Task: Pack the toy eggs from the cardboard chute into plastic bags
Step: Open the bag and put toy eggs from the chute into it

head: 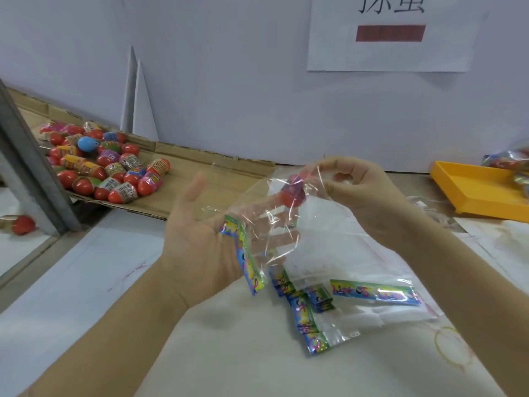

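Bagging is under way — the fingers (337,164) of the right hand (360,193) pinch the mouth of a plastic bag (266,227) draped over the open, straight-fingered left hand (203,245), one toy egg (292,193) showing through the film near the mouth — next, probably, fetch another from the cardboard chute (229,164).

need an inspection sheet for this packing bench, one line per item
surface: white table, faint pen marks
job's things: toy eggs piled on cardboard chute; one wrapped egg inside the held plastic bag
clutter: empty bags lying flat; stray egg left of metal post
grips: left hand flat under the bag; right hand pinches its top
cables: nothing seen
surroundings: yellow tray holding filled bags; paper sign on wall
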`<state>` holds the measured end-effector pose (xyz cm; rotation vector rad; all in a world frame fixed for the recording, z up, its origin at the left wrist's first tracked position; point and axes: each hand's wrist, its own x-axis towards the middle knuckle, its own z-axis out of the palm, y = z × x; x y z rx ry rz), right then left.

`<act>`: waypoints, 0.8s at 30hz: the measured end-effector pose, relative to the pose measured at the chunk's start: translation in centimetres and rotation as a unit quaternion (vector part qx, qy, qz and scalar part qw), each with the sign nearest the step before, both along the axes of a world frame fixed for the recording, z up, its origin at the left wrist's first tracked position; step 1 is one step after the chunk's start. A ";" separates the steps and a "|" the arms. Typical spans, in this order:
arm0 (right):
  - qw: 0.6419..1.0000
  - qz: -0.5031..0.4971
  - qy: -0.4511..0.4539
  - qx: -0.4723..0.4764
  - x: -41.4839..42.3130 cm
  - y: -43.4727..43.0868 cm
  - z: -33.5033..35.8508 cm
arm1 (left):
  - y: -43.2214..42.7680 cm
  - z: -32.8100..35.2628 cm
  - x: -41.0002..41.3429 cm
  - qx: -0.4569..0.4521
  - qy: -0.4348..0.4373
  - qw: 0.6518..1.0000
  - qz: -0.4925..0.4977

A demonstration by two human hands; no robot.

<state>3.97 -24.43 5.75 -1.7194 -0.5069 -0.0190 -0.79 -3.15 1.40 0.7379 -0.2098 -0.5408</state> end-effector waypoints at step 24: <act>0.965 0.031 -0.131 -0.224 -1.5 1.5 0.5 | -1.5 -0.3 0.2 0.138 -0.073 0.980 0.121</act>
